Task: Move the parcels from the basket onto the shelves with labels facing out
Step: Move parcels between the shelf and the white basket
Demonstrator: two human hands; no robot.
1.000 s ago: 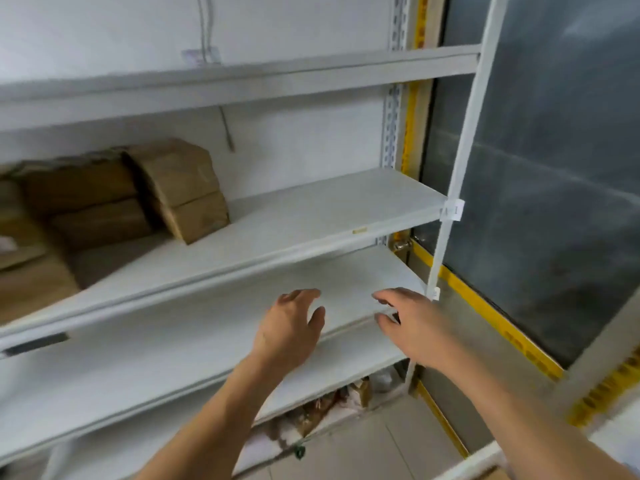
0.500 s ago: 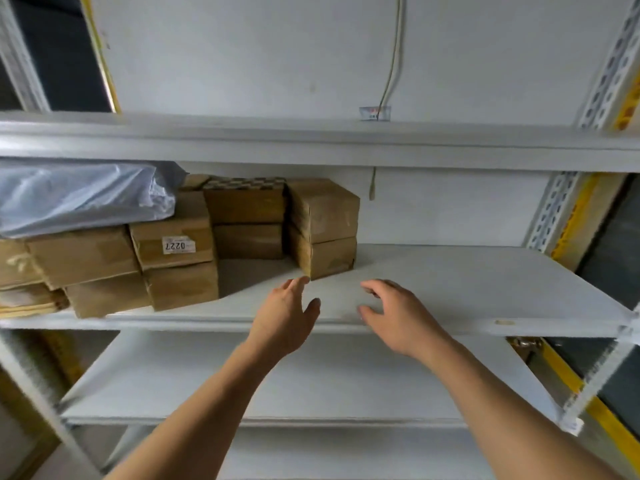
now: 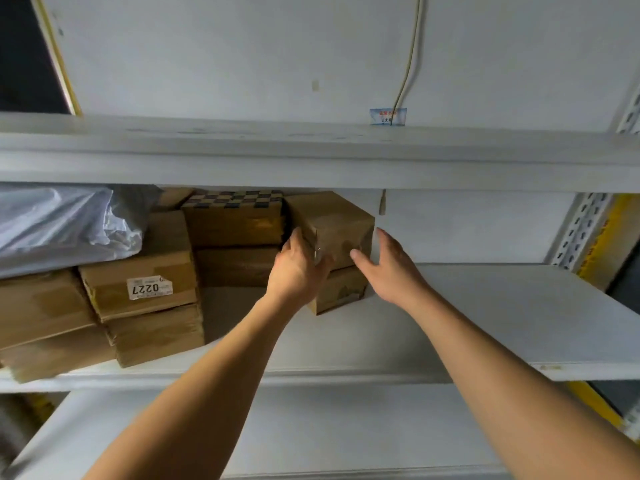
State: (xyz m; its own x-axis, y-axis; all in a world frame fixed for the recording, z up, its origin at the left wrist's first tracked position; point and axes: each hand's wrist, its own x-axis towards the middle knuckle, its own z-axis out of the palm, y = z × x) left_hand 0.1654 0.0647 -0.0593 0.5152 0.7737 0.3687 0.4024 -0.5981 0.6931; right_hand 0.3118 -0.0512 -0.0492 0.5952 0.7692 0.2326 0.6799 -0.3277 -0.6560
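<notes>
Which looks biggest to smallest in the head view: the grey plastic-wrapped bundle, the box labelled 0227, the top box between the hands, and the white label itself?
1. Grey plastic-wrapped bundle, though it is cut off at the left edge.
2. Box labelled 0227.
3. Top box between the hands; it sits farther back, so its rank against the 0227 box is unsure.
4. White label.

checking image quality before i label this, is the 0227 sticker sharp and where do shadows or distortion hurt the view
Head view: the 0227 label is readable though upside down; the recess behind the stacked cardboard boxes is dim; the upper shelf edge bows from wide-angle distortion; the left hand and right hand look reasonably sharp.
</notes>
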